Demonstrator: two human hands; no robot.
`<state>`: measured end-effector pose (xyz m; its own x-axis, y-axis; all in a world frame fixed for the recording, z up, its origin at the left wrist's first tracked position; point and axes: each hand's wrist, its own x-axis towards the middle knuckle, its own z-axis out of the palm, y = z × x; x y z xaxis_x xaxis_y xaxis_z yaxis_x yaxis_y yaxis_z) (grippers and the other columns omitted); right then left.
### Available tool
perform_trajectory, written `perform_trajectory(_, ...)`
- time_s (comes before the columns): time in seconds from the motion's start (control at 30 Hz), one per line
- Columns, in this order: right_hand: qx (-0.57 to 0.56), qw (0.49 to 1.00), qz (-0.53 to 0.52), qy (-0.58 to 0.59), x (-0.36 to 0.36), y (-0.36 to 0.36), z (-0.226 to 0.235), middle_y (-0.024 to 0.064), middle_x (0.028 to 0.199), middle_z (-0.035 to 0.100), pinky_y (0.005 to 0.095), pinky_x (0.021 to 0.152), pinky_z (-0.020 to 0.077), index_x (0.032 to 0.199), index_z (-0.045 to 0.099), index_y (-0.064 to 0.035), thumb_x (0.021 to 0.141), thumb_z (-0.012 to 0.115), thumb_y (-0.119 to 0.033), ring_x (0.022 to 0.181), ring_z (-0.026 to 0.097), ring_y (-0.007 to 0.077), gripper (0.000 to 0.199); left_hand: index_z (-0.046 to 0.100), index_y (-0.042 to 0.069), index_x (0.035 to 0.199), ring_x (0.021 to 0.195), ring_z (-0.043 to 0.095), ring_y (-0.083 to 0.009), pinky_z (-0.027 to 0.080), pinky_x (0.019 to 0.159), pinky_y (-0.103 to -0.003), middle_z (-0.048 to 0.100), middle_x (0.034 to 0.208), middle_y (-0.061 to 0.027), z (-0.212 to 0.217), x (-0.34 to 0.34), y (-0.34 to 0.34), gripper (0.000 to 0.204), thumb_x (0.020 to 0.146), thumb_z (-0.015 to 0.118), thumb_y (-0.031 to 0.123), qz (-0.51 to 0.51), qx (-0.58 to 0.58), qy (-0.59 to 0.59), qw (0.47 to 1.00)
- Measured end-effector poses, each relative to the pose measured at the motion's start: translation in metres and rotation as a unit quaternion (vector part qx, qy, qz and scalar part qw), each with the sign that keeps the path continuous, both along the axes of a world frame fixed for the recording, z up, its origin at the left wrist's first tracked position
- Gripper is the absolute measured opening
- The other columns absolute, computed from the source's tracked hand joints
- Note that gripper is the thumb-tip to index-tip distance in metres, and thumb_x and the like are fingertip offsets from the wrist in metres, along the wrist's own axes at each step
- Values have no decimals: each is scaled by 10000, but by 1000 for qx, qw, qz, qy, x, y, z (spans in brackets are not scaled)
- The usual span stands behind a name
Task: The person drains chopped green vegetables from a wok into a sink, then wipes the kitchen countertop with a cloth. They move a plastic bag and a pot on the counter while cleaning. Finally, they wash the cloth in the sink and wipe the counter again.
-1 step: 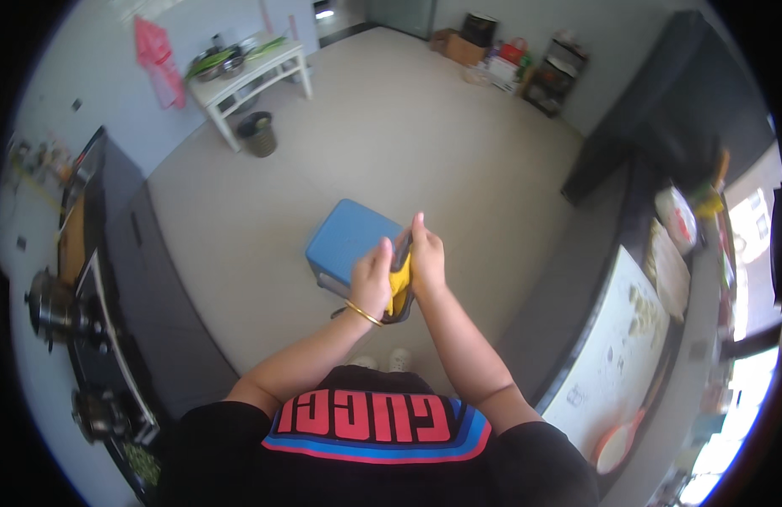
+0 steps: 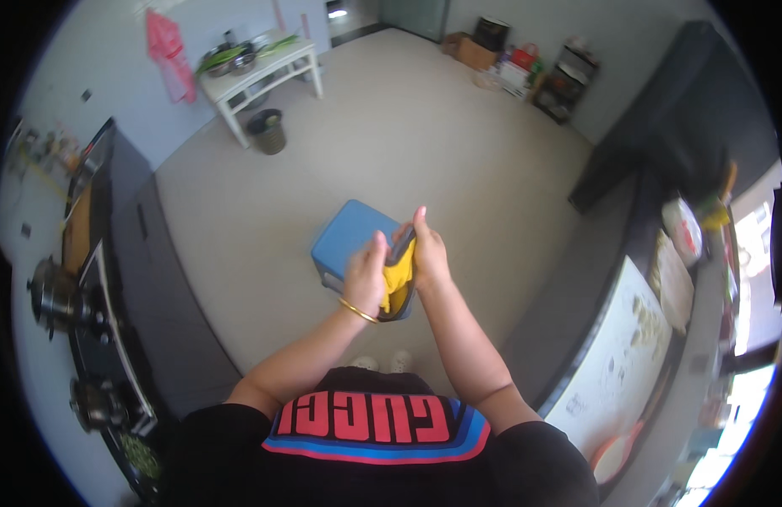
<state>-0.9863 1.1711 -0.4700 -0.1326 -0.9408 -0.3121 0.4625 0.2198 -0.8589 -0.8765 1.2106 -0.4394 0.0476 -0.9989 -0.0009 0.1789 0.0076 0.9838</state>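
Note:
My left hand (image 2: 366, 275), a gold bangle at its wrist, and my right hand (image 2: 430, 255) are raised in front of me, thumbs up. Between the palms they hold a yellow and dark grey cloth-like piece (image 2: 399, 275); its exact kind is unclear. Most fingers are hidden behind it. Just below, a dark rim (image 2: 397, 316), perhaps of a bucket, shows partly, and I cannot tell whether the cloth touches it. Beyond my left hand stands a blue stool (image 2: 353, 237) on the floor.
Dark cabinets with a stove and pots (image 2: 57, 296) run along the left. On the right counter lie a white board (image 2: 611, 346) with small pale pieces and an orange-rimmed pan (image 2: 612, 456). A white table (image 2: 273, 61) with vegetables and a dark bin (image 2: 267, 133) stand far left.
My hands have drawn slightly apart, and more of the yellow shows between them. The whole view has shifted a little.

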Motion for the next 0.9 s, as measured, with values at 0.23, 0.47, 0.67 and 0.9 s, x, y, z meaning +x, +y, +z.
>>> perform_trajectory(0.23, 63, 950, 188, -241, 52, -66, 30, 64, 780, 588, 319, 656, 480, 842, 565, -42, 799, 482, -607, 731, 569, 191, 573, 523, 12, 1079, 882, 579, -193, 469, 769, -284, 568, 931, -76, 35, 60, -15, 416, 718, 701, 115, 55, -111, -165, 978)
perform_trajectory(0.47, 37, 982, 75, -167, 161, -74, 38, 52, 682, 532, 285, 524, 419, 813, 547, -32, 852, 419, -582, 592, 502, 151, 566, 575, 41, 1068, 880, 507, -291, 419, 777, -371, 503, 970, -138, -1, 92, -31, 340, 770, 619, 197, 239, -283, -419, 829)
perform_trajectory(0.67, -302, 937, 62, 163, 256, -66, 43, 92, 800, 556, 279, 633, 443, 895, 541, -12, 863, 576, -245, 700, 522, 164, 238, 552, 14, 862, 690, 539, -235, 436, 651, -331, 578, 754, -121, 2, 242, -126, 241, 905, 446, 226, 354, -130, -237, 895)
perform_trajectory(0.9, -224, 931, 132, 257, 379, -141, 65, 163, 715, 528, 366, 590, 431, 738, 527, -3, 822, 609, -255, 629, 528, 278, 278, 469, -18, 705, 563, 403, -115, 367, 522, -314, 459, 571, -68, 27, 337, -122, 371, 926, 410, 274, 294, -144, -170, 930)
